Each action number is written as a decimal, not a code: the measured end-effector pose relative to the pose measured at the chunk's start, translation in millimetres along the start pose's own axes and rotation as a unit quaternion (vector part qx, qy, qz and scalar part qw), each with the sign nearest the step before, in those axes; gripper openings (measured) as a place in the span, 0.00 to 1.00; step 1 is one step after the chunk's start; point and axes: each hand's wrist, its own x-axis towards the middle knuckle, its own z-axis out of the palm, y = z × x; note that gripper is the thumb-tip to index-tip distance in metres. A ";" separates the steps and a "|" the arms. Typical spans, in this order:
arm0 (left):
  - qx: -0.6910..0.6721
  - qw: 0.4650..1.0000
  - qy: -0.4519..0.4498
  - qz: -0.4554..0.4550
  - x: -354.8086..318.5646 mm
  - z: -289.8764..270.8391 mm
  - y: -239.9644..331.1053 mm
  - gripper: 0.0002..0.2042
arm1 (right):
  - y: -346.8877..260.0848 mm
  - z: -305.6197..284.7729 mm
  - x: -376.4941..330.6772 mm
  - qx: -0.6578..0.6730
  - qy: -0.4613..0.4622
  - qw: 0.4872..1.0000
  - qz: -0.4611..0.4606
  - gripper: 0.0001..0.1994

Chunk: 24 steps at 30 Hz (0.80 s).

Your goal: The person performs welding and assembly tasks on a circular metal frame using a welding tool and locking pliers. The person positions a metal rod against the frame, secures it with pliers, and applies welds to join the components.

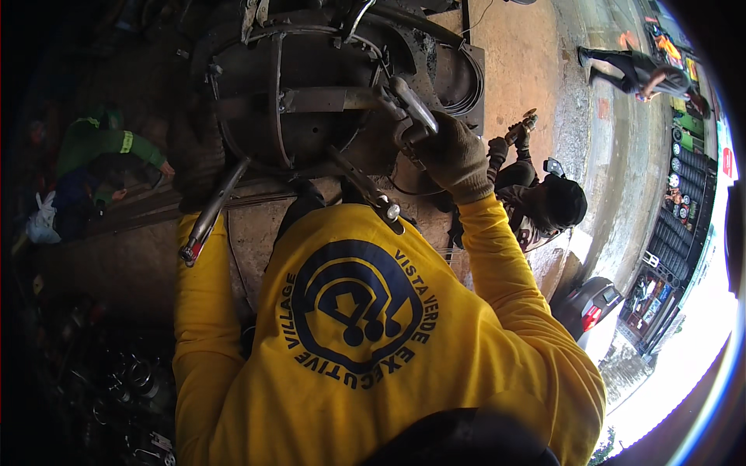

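My right hand (460, 158), in a brown work glove, is closed around grey locking pliers (416, 109) at the right side of a dark round metal workpiece (322, 66). The pliers' jaws meet a flat bar (315, 100) crossing the workpiece. My left hand (196, 175) is a dark shape in shadow at the workpiece's left edge, its fingers hidden. Beside it, a clamp-like tool (214, 213) with a red end slants down over my yellow sleeve. Another pair of locking pliers (365, 186), with a round screw end, hangs from the workpiece's near edge.
Close on my right crouches a person in a dark cap (563, 202), gloved hands on a tool (522, 128). A person in green (109, 151) bends at the left. Someone walks at the far right (641, 71). A car (588, 305) stands at right; metal parts (136, 380) lie lower left.
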 end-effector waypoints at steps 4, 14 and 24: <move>-0.013 0.999 -0.003 -0.034 -4.3 -3.8 9.0 0.22 | -4.0 -2.8 -3.2 0.005 0.001 1.000 0.005 0.23; -0.015 1.000 -0.005 -0.025 2.6 -2.1 15.6 0.23 | -31.1 -25.7 11.3 -0.062 -0.040 0.997 -0.016 0.28; -0.042 0.999 -0.006 -0.019 3.1 -4.7 27.9 0.24 | -21.2 -20.6 1.2 0.030 0.070 0.997 -0.003 0.21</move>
